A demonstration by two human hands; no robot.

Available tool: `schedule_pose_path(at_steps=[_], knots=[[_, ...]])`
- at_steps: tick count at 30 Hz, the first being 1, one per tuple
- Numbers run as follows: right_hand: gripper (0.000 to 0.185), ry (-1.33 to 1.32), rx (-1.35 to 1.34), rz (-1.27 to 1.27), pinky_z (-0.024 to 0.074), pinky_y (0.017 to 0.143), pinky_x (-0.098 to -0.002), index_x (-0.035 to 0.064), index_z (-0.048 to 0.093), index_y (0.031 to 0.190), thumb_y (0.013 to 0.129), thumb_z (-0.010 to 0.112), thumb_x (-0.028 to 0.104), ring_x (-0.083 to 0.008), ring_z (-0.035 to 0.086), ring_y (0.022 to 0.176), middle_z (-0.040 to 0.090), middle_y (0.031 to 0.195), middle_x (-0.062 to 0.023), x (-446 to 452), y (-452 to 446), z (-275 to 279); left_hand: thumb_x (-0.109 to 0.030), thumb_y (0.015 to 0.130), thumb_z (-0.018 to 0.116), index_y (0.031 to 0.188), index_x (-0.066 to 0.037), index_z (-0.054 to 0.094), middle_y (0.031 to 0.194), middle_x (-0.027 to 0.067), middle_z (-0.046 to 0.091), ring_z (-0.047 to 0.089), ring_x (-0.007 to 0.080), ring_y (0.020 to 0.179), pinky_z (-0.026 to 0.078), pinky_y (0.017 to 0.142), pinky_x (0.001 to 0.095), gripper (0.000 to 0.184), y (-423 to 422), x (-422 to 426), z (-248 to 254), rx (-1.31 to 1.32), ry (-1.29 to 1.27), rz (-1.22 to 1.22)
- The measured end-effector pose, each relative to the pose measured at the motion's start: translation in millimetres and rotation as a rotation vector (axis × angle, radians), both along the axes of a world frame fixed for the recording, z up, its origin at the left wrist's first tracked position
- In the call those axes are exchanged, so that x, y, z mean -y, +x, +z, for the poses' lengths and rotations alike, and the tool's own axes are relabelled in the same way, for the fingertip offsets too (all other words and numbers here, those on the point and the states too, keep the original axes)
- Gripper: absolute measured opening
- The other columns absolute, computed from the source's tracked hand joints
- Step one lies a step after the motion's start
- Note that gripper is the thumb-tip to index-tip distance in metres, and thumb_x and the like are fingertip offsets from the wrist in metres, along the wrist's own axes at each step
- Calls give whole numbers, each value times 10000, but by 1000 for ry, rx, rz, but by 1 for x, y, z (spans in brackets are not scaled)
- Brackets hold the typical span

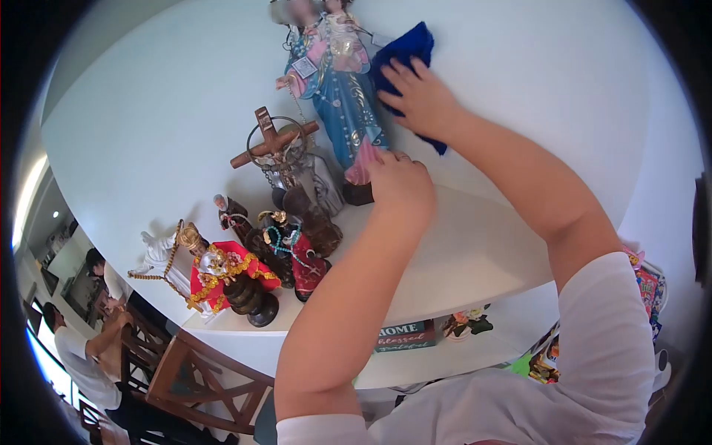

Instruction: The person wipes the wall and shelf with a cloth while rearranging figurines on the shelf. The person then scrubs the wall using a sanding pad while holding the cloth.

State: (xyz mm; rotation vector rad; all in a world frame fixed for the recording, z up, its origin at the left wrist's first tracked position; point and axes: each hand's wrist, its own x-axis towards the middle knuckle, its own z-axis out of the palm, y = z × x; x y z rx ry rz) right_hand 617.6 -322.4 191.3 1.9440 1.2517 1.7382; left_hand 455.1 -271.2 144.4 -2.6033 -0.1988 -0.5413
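Blue cloth [409, 49] beside tall statue [345, 111], above the shelf's [467, 252] back edge. Right hand [423, 100] flattened over cloth, fingers spread; left hand [404, 185] clasping statue's lower robe [360, 165]. Wiping step, apparently; next stroke calls for steadying the statue.

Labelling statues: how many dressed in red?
2: a red-caped statue toward the shelf's left end, and a red-robed statue between it and the left forearm. More may be hidden behind that arm.
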Motion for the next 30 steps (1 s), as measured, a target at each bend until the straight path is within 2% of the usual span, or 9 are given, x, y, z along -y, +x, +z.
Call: schedule_pose_path(at_steps=[4, 8, 12, 14, 16, 18, 21, 25, 30], knots=[[600, -237, -202, -73, 257, 1053, -404, 129, 514, 1270, 733, 644, 361, -198, 482, 1170, 543, 1252, -79, -10, 3, -12, -207, 888, 451, 1255, -72, 548, 1368, 195, 432, 347, 369, 1300, 284, 994, 538, 403, 29, -25, -32, -50, 2, 3], [657, -122, -336, -157, 272, 1049, -396, 80, 465, 1300, 728, 643, 349, -196, 498, 1158, 555, 1238, -78, -14, 1, 29, -239, 917, 393, 1367, -148, 440, 1490, 187, 247, 215, 356, 1383, 158, 1064, 583, 461, 31, -38, -49, -101, -81, 30], [648, 155, -122, 59, 254, 1068, -395, 78, 443, 1315, 751, 623, 340, -237, 521, 1140, 528, 1270, -103, -40, 50, -3, -237, 926, 368, 1385, -172, 415, 1520, 164, 188, 168, 335, 1406, 101, 1080, 601, 467, 35, -38, -53, -167, -153, 89], [619, 283, -399, 395, 250, 1072, -393, 79, 453, 1300, 764, 608, 346, -235, 547, 1106, 547, 1243, -102, -59, 75, -19, -227, 925, 367, 1375, -170, 428, 1519, 166, 191, 170, 337, 1405, 104, 1077, 607, 458, 34, -42, -54, -158, -189, 87], [607, 96, -463, 302, 257, 1064, -387, 82, 462, 1288, 765, 606, 353, -231, 576, 1057, 569, 1210, -100, -58, 84, -35, -219, 924, 365, 1364, -170, 442, 1517, 178, 186, 168, 347, 1404, 116, 1073, 612, 450, 30, -46, -53, -153, -202, 65], [611, -401, -276, -212, 275, 1045, -377, 84, 470, 1279, 754, 616, 362, -225, 607, 994, 592, 1172, -95, -19, 11, -20, -210, 922, 367, 1346, -160, 462, 1516, 189, 179, 164, 361, 1402, 144, 1063, 618, 437, 26, -45, -51, -155, -233, 60], [651, -524, -362, -323, 294, 1014, -365, 96, 458, 1289, 732, 636, 381, -215, 636, 890, 613, 1132, -87, -7, -17, 5, -202, 918, 376, 1315, -136, 489, 1511, 208, 175, 164, 377, 1398, 194, 1045, 624, 418, 31, -49, -57, -137, -257, 26], [611, -52, -16, -76, 274, 950, -348, 109, 413, 1342, 805, 548, 368, -154, 633, 864, 685, 854, -40, -12, 13, 31, -194, 911, 391, 1278, -101, 515, 1503, 224, 183, 168, 383, 1395, 241, 1030, 620, 399, 36, -50, -60, -138, -285, 12], [537, -277, -237, -387, 259, 985, -369, 119, 436, 1340, 846, 482, 325, -155, 611, 944, 664, 1004, -45, -27, -4, -3, -195, 906, 397, 1216, -83, 569, 1501, 224, 185, 162, 381, 1396, 229, 1022, 645, 372, 30, -51, -54, -148, -326, -6]])
